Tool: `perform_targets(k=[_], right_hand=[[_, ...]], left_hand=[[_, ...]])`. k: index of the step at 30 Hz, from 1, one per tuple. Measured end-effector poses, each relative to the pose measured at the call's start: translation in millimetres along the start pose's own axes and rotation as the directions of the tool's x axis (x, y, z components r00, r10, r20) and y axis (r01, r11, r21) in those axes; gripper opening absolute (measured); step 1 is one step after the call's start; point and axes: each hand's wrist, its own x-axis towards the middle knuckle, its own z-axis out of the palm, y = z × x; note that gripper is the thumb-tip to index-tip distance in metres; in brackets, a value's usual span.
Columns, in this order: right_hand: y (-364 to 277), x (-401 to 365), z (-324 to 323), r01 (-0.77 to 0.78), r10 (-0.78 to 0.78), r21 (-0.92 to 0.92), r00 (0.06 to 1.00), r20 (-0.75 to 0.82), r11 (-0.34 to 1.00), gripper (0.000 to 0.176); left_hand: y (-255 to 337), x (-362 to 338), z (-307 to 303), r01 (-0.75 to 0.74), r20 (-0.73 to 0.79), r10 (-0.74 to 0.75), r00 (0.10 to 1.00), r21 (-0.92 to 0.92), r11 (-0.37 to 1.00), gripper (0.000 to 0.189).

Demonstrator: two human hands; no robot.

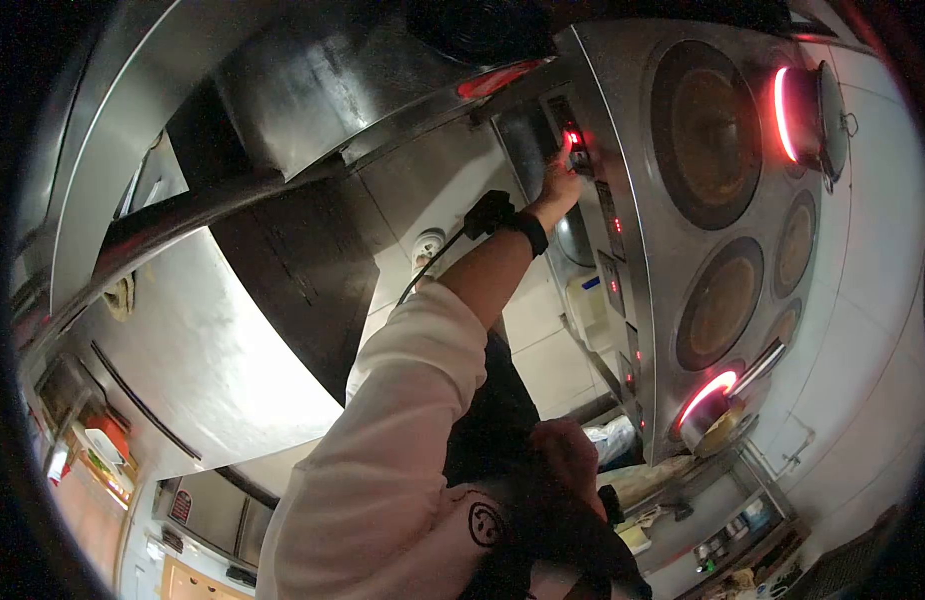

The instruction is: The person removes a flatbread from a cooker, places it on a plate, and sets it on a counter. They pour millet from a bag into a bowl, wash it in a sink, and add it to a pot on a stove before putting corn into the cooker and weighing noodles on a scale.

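My left hand point(560, 180) reaches out in a white sleeve, with a black wrist strap and a small black device point(493, 213) on the wrist. Its fingertip touches the steel control panel point(611, 215) of a long cooking range, right at a lit red indicator point(573, 138). The hand holds nothing. My right hand point(568, 452) hangs low by my dark apron point(503, 410), the back of the hand towards me and the fingers curled out of sight. Whether it grips anything is hidden.
The range top point(633, 90) carries several round wok wells point(705, 120), and two glow red at the rim point(781, 112) point(705, 392). A large steel hood or cabinet point(213, 330) fills the left. A tiled wall point(883, 260) is at the right. Containers clutter a shelf point(733, 530) below.
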Motion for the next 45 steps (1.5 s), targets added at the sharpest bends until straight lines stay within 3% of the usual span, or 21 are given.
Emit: perform_targets(k=[2, 4, 7, 10, 14, 17, 20, 22, 26, 27, 29, 31, 32, 34, 37, 38, 39, 40, 42, 43, 45], right_hand=[[4, 0, 0, 0.031, -0.031, -0.054, 1.0, 0.001, 0.998, 0.012], [8, 3, 0, 0.026, -0.026, -0.053, 1.0, 0.0, 0.998, 0.012], [5, 7, 0, 0.052, -0.052, -0.03, 0.999, 0.008, 0.998, 0.012], [4, 8, 3, 0.049, -0.049, 0.009, 0.999, 0.02, 0.999, 0.013], [1, 12, 2, 0.048, -0.049, 0.036, 0.999, 0.021, 0.998, 0.017], [-19, 16, 1, 0.032, -0.032, 0.015, 0.999, 0.021, 0.999, 0.018], [-3, 14, 3, -0.032, 0.034, -0.146, 0.999, 0.005, 0.989, 0.018], [1, 15, 2, 0.004, -0.002, -0.15, 1.0, 0.015, 0.989, 0.017], [4, 16, 2, 0.038, -0.038, -0.101, 0.999, -0.004, 0.994, 0.016], [5, 15, 2, 0.037, -0.038, -0.099, 0.999, -0.005, 0.994, 0.016], [8, 14, 2, -0.067, 0.071, -0.225, 0.997, 0.006, 0.972, 0.016], [6, 13, 4, -0.086, 0.087, -0.138, 0.996, 0.001, 0.987, 0.016], [4, 12, 3, -0.103, 0.103, -0.054, 0.995, -0.003, 0.993, 0.016], [4, 11, 1, -0.026, 0.026, -0.034, 1.0, -0.003, 0.999, 0.016], [20, 2, -3, 0.003, -0.002, 0.035, 1.0, -0.021, 0.999, 0.015], [32, -3, -2, -0.05, 0.054, 0.094, 0.998, -0.039, 0.994, 0.014], [47, -4, 0, -0.046, 0.062, 0.122, 0.989, -0.137, 0.992, 0.014], [64, -7, 1, 0.028, -0.018, 0.113, 0.995, -0.094, 0.993, 0.015], [81, -16, -7, 0.075, -0.072, 0.071, 0.996, -0.047, 0.995, 0.017], [84, -17, -14, 0.056, -0.055, 0.051, 0.998, -0.021, 0.997, 0.018], [84, -41, -38, 0.109, -0.115, -0.038, 0.972, -0.204, 0.993, 0.02]], left_hand=[[7, -4, -7, 0.039, 0.001, -0.039, 0.999, 0.057, 0.998, 0.071], [15, -3, -14, 0.275, 0.147, -0.24, 0.96, -0.313, 0.909, 0.071], [11, 0, -14, 0.333, 0.181, -0.285, 0.941, -0.364, 0.87, 0.067], [16, 3, -19, 0.345, 0.178, -0.312, 0.933, -0.21, 0.915, 0.065], [-5, 5, -8, 0.323, 0.127, -0.297, 0.946, -0.344, 0.882, 0.066], [-29, 5, 3, 0.141, 0.016, -0.143, 0.99, -0.296, 0.945, 0.076], [-18, 6, -11, 0.205, 0.102, -0.185, 0.978, -0.257, 0.944, 0.074], [-4, 4, -14, 0.318, 0.111, -0.299, 0.948, -0.279, 0.906, 0.063], [-4, 6, -6, 0.288, 0.06, -0.282, 0.958, -0.214, 0.933, 0.064], [-4, 5, -7, 0.359, 0.112, -0.343, 0.933, -0.211, 0.909, 0.065], [8, 6, -18, 0.427, 0.165, -0.399, 0.902, -0.2, 0.882, 0.067], [10, 2, -28, 0.335, 0.205, -0.269, 0.941, -0.458, 0.823, 0.071], [14, 1, -26, 0.336, 0.212, -0.267, 0.94, -0.455, 0.824, 0.071], [-7, 6, -17, 0.277, 0.176, -0.264, 0.948, -0.052, 0.959, 0.071], [-98, 8, -2, 0.328, 0.057, -0.323, 0.945, -0.195, 0.924, 0.052], [-41, 0, -35, 0.229, 0.27, -0.195, 0.943, -0.099, 0.968, 0.047], [14, -18, -58, 0.224, 0.359, -0.244, 0.901, 0.097, 0.97, 0.061], [32, -19, -63, 0.276, 0.424, -0.184, 0.887, -0.165, 0.947, 0.049], [57, -20, -67, 0.441, 0.543, -0.06, 0.838, -0.608, 0.66, 0.031], [82, -46, -72, 0.553, 0.571, -0.213, 0.793, -0.529, 0.644, 0.03], [141, -103, -82, 0.759, 0.581, -0.501, 0.641, -0.385, 0.525, 0.029]])
